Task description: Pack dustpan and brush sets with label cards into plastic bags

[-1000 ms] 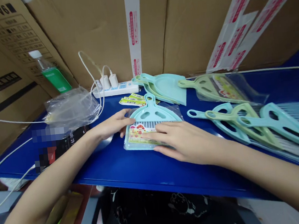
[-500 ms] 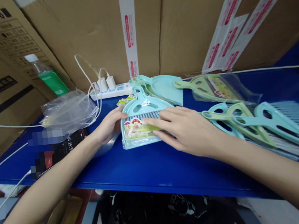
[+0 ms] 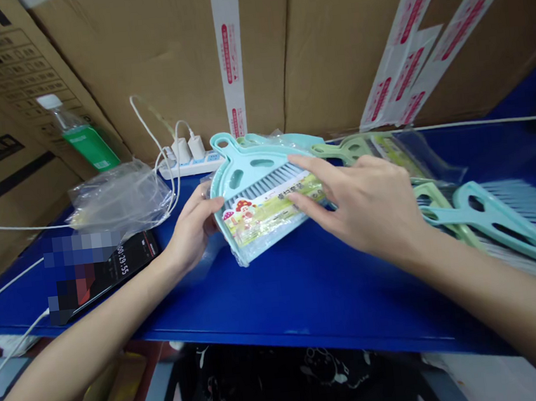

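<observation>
A light-blue dustpan and brush set (image 3: 248,159) in clear plastic, with a mushroom-printed label (image 3: 276,209), is tilted over the table. My left hand (image 3: 198,224) grips its left edge, thumb on the front and the other fingers behind. Over its right side lies my right hand (image 3: 359,200), with thumb and index finger spread apart against the brush and label; its remaining fingers are partly hidden. Behind the set are another light-blue dustpan (image 3: 297,139) and a green dustpan (image 3: 339,149) with a wrapped label.
Loose brushes, a green brush (image 3: 446,210) and a light-blue brush (image 3: 504,220), lie at the right. A phone (image 3: 122,267), crumpled clear plastic bags (image 3: 117,200), a green-labelled bottle (image 3: 87,143) and a power strip (image 3: 197,165) with cables occupy the left of the blue table (image 3: 279,308).
The dustpan set has turned and tilted, its handle swinging left and its right side rising. My right hand has shifted right and up, its index finger now on the brush near the pan's upper edge.
</observation>
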`<state>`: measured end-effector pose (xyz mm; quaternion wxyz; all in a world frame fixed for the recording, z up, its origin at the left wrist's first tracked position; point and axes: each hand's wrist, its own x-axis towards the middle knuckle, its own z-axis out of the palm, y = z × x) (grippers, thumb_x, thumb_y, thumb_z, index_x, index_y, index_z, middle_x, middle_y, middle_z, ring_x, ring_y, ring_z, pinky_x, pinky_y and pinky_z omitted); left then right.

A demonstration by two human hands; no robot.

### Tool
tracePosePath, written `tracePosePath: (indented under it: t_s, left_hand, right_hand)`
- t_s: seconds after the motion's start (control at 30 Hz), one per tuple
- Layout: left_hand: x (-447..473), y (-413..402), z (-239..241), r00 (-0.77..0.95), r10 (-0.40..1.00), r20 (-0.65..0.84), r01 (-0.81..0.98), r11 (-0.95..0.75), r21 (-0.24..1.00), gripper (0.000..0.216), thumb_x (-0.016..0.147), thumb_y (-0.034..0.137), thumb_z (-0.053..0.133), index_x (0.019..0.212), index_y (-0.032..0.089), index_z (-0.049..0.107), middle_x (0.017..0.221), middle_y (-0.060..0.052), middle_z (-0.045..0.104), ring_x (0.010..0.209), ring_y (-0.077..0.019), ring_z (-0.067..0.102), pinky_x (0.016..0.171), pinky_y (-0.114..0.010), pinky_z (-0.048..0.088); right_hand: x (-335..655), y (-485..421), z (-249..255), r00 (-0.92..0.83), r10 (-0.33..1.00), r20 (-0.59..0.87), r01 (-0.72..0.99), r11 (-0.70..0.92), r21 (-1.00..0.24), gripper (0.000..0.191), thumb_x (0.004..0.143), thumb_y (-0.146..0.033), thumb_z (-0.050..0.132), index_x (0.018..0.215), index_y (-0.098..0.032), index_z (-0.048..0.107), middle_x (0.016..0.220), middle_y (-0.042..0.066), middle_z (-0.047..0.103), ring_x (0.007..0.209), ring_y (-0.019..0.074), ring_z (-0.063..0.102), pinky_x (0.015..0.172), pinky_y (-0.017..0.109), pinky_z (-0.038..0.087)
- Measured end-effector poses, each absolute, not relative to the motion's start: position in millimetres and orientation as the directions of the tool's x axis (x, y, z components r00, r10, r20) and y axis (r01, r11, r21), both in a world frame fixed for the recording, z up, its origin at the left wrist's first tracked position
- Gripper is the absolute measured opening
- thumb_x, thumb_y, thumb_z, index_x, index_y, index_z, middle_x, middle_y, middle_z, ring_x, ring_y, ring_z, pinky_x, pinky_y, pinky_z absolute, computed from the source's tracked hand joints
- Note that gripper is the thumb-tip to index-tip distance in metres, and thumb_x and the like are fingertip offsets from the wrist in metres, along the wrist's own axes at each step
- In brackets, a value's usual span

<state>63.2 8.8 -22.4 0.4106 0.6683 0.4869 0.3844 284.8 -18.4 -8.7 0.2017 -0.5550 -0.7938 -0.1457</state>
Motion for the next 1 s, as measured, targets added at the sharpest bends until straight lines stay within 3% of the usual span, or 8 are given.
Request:
tracePosePath:
  t_s: [0.13, 0.23, 0.33, 0.43, 0.53, 0.67, 0.87, 1.0]
  left_hand:
    - [63, 11, -29, 0.254, 0.956, 0.143, 0.305, -0.22, 0.927, 0.041, 0.085, 0.032, 0.038, 0.123, 0.018, 0.042, 0.097, -0.007, 0.067, 0.077, -0.0184, 0.067, 0.065, -0.032, 0.057]
    - [61, 17, -37, 0.277, 0.942, 0.187, 0.175, -0.241, 0.954, 0.036, 0.087, 0.03, 0.045, 0.12, 0.019, 0.041, 0.086, -0.004, 0.065, 0.062, -0.0145, 0.063, 0.054, -0.027, 0.053]
    - [58, 24, -43, 0.254, 0.94, 0.229, 0.009, -0.239, 0.971, 0.035, 0.084, 0.029, 0.056, 0.115, 0.02, 0.043, 0.08, 0.0, 0.063, 0.053, -0.0126, 0.06, 0.044, -0.024, 0.047]
    - [57, 26, -44, 0.266, 0.938, 0.222, -0.043, -0.219, 0.975, 0.028, 0.084, 0.028, 0.06, 0.107, 0.02, 0.046, 0.074, 0.002, 0.062, 0.05, -0.0116, 0.059, 0.043, -0.023, 0.046]
    - [60, 23, -42, 0.308, 0.92, 0.244, -0.044, -0.242, 0.969, 0.027, 0.083, 0.029, 0.063, 0.101, 0.021, 0.044, 0.072, 0.003, 0.062, 0.048, -0.0105, 0.059, 0.043, -0.022, 0.047]
    - [63, 18, -39, 0.342, 0.899, 0.274, -0.028, -0.282, 0.959, 0.031, 0.082, 0.03, 0.067, 0.099, 0.022, 0.043, 0.07, 0.004, 0.061, 0.046, -0.0098, 0.058, 0.042, -0.022, 0.047]
    - [65, 16, -38, 0.334, 0.898, 0.287, -0.025, -0.296, 0.955, 0.031, 0.082, 0.034, 0.069, 0.097, 0.022, 0.044, 0.068, 0.005, 0.06, 0.043, -0.0092, 0.056, 0.041, -0.022, 0.045]
    - [67, 14, -37, 0.332, 0.896, 0.295, -0.043, -0.298, 0.954, 0.033, 0.081, 0.035, 0.071, 0.097, 0.022, 0.044, 0.07, 0.005, 0.059, 0.044, -0.0085, 0.056, 0.04, -0.022, 0.045]
  right_hand:
    - [287, -15, -13, -0.234, 0.866, 0.442, 0.965, 0.261, -0.001, 0.057, 0.095, -0.048, 0.034, 0.138, -0.016, 0.053, 0.062, 0.008, 0.066, 0.06, 0.0241, 0.057, 0.061, 0.034, 0.035]
    - [289, -10, -21, -0.209, 0.883, 0.419, 0.959, 0.269, -0.089, 0.061, 0.092, -0.045, 0.039, 0.145, -0.013, 0.043, 0.073, 0.012, 0.071, 0.065, 0.0288, 0.062, 0.063, 0.04, 0.043]
    - [289, -3, -30, -0.223, 0.918, 0.328, 0.843, 0.35, -0.408, 0.075, 0.089, -0.035, 0.042, 0.155, -0.013, 0.015, 0.094, 0.015, 0.072, 0.066, 0.0274, 0.066, 0.065, 0.046, 0.051]
    - [286, 2, -35, -0.267, 0.927, 0.264, 0.529, 0.37, -0.764, 0.088, 0.089, -0.032, 0.04, 0.153, -0.016, -0.018, 0.121, 0.017, 0.064, 0.071, 0.0231, 0.069, 0.068, 0.045, 0.057]
    - [284, 5, -36, -0.236, 0.937, 0.259, 0.241, 0.315, -0.918, 0.097, 0.089, -0.035, 0.046, 0.148, -0.024, -0.031, 0.139, 0.017, 0.052, 0.087, 0.0243, 0.07, 0.07, 0.042, 0.06]
    - [286, 8, -36, -0.182, 0.95, 0.252, 0.077, 0.269, -0.96, 0.11, 0.085, -0.036, 0.059, 0.146, -0.031, -0.033, 0.143, 0.013, 0.049, 0.095, 0.0257, 0.069, 0.073, 0.041, 0.062]
    - [289, 11, -42, -0.157, 0.957, 0.242, 0.029, 0.25, -0.968, 0.115, 0.083, -0.036, 0.065, 0.146, -0.035, -0.031, 0.14, 0.011, 0.053, 0.084, 0.0238, 0.071, 0.066, 0.038, 0.063]
    - [287, 10, -39, -0.106, 0.972, 0.21, -0.005, 0.211, -0.977, 0.11, 0.078, -0.034, 0.07, 0.154, -0.03, -0.011, 0.124, 0.01, 0.064, 0.08, 0.0227, 0.071, 0.067, 0.039, 0.062]
